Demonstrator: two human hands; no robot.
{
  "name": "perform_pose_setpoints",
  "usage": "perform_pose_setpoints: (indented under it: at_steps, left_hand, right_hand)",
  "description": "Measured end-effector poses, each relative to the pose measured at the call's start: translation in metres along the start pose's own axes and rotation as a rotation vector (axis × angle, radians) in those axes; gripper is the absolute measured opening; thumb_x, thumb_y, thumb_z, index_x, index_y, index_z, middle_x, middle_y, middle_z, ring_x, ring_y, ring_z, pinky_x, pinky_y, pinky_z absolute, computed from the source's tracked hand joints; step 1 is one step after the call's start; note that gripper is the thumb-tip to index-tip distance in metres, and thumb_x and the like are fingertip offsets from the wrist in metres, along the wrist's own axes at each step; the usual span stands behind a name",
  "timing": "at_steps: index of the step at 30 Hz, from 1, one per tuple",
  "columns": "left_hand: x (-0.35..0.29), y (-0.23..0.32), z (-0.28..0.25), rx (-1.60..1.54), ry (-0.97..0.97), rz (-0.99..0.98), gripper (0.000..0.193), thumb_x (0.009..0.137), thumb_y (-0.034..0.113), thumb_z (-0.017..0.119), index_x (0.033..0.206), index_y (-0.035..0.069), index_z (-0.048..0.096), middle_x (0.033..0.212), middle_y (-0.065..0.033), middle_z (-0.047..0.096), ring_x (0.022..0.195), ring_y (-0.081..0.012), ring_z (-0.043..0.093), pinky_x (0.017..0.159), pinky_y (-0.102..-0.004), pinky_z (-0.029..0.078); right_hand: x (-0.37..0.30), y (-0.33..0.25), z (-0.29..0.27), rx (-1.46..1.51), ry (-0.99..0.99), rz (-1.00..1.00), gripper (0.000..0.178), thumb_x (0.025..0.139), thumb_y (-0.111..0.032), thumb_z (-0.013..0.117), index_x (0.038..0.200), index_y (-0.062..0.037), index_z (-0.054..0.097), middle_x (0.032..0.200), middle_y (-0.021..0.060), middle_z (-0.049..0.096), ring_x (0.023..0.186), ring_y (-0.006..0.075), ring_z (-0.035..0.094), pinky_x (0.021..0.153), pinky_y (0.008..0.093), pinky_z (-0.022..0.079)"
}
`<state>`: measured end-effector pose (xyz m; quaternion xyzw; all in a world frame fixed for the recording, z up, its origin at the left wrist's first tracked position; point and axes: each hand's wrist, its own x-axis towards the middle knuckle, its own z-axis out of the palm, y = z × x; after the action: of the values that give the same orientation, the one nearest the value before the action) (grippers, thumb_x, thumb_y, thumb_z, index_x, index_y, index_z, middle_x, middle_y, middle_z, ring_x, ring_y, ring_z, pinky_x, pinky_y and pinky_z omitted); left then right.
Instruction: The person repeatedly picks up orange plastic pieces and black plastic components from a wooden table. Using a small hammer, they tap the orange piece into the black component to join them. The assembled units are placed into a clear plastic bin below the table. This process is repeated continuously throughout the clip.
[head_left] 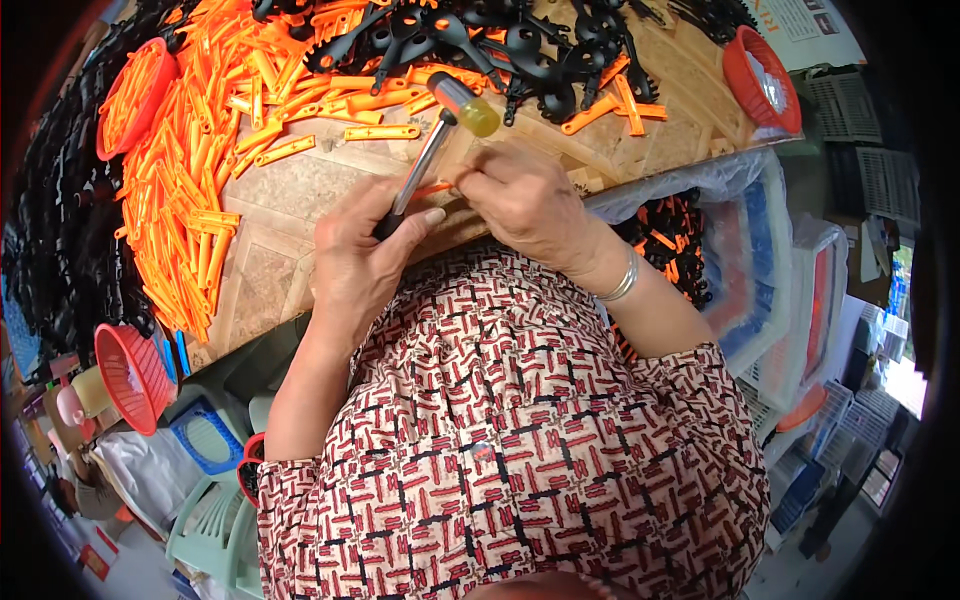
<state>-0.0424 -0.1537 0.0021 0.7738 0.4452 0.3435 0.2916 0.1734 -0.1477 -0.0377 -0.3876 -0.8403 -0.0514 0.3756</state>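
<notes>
My left hand [362, 243] is closed around the black grip of a small two-faced hammer [425, 160]. The hammer has a metal shaft, a black face and a clear yellow face, and its head points away from me over the table. My right hand [522, 205] is beside it, slightly blurred, with fingers bent in a pinch. Between the hands shows a thin orange sliver [436, 188]; the fingers hide the rest of it. Beyond them lie loose orange plastic strips [382, 132] and a heap of black plastic parts [450, 35].
A large pile of orange strips [185, 200] covers the table's left side. Red baskets stand at the left [140, 95], lower left [130, 375] and upper right [765, 85]. Below the table edge at right, a plastic-lined crate [745, 260] sits beside black and orange parts [670, 240].
</notes>
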Motion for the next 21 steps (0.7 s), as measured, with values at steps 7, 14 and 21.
perform_pose_setpoints:
  at_steps: [7, 14, 21]
  left_hand:
    - [-0.004, -0.023, -0.010, -0.431, 0.156, -0.410, 0.014, 0.096, 0.015, 0.071, 0.101, 0.002, 0.070, 0.075, -0.0007, 0.066, 0.060, -0.0038, 0.055, 0.049, -0.0182, 0.038]
    - [-0.008, -0.024, -0.012, -0.562, 0.165, -0.459, 0.015, 0.096, 0.015, 0.071, 0.102, 0.002, 0.068, 0.081, -0.0020, 0.068, 0.059, -0.0059, 0.057, 0.049, -0.0184, 0.040]
    - [-0.011, -0.027, -0.019, -0.652, 0.190, -0.394, 0.012, 0.096, 0.014, 0.071, 0.101, 0.003, 0.068, 0.077, 0.0016, 0.064, 0.061, -0.0035, 0.057, 0.049, -0.0187, 0.039]
  right_hand:
    - [0.045, 0.058, -0.015, -0.195, 0.132, -0.091, 0.017, 0.083, -0.008, 0.065, 0.099, -0.0039, 0.071, 0.100, 0.0080, 0.068, 0.100, 0.0252, 0.066, 0.096, 0.0410, 0.051]
    - [0.103, 0.098, -0.040, -0.485, -0.175, -0.588, 0.016, 0.088, -0.019, 0.055, 0.091, -0.0104, 0.068, 0.131, 0.0097, 0.058, 0.123, 0.0270, 0.050, 0.097, 0.0408, 0.041]
    - [0.107, 0.075, -0.025, -0.301, 0.036, -0.583, 0.022, 0.081, -0.006, 0.064, 0.102, -0.0045, 0.069, 0.106, 0.0088, 0.066, 0.103, 0.0278, 0.063, 0.094, 0.0427, 0.050]
